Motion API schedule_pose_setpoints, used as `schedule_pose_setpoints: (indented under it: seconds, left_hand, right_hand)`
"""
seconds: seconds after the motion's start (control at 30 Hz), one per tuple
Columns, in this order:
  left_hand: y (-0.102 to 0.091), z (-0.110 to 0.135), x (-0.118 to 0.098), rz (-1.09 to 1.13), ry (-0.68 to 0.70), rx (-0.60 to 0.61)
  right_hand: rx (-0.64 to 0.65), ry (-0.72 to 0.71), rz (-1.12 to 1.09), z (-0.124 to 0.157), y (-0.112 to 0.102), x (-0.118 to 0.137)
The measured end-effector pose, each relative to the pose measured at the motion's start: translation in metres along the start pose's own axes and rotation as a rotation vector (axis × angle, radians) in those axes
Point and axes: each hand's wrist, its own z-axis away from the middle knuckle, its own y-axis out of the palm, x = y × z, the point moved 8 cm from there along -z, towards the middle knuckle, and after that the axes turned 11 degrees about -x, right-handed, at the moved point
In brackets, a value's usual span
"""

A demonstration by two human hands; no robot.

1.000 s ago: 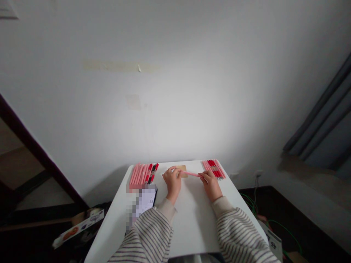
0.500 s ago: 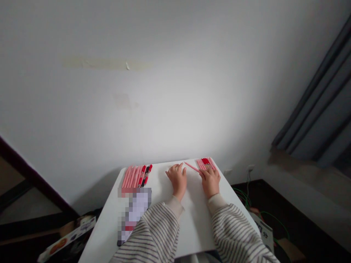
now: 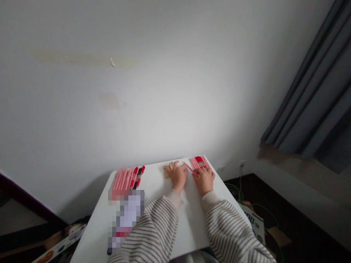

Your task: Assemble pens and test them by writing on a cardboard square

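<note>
My right hand (image 3: 204, 179) is closed round a slim pink pen (image 3: 191, 168), which slants up and left from its fingers. My left hand (image 3: 178, 176) is beside the pen's far end, fingers spread; whether its thumb touches the pen is hard to see. Partly behind the left fingers lies a small tan piece (image 3: 166, 172), its kind unclear. Just beyond my right hand is a row of pink and red pens (image 3: 198, 160) at the table's far right corner. A second row of pink, red and black pens (image 3: 124, 179) lies at the far left.
The white table (image 3: 192, 223) meets a pale wall (image 3: 175, 91). Near its left edge lies a pixelated lilac-looking object (image 3: 128, 215). A grey curtain (image 3: 304, 95) hangs to the right. Green cables (image 3: 264, 208) and a printed box or bag (image 3: 256, 223) are on the floor.
The camera view has shifted right. The left hand and the pen's far end have come closer together, and the tan piece now shows by the left fingers. The right hand still holds the pen.
</note>
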Motion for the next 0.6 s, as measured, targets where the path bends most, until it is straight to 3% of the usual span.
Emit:
schedule_pose_setpoints:
  seconds: [0.43,0.6]
  left_hand:
    - [0.019,-0.001,0.004,-0.016,-0.018,0.094]
    - [0.024,-0.002,0.006,-0.051,-0.056,0.144]
  right_hand:
    - [0.108,-0.051,0.058,0.005,0.006,0.006]
    - [0.114,0.001,0.118,0.005,0.004,0.005]
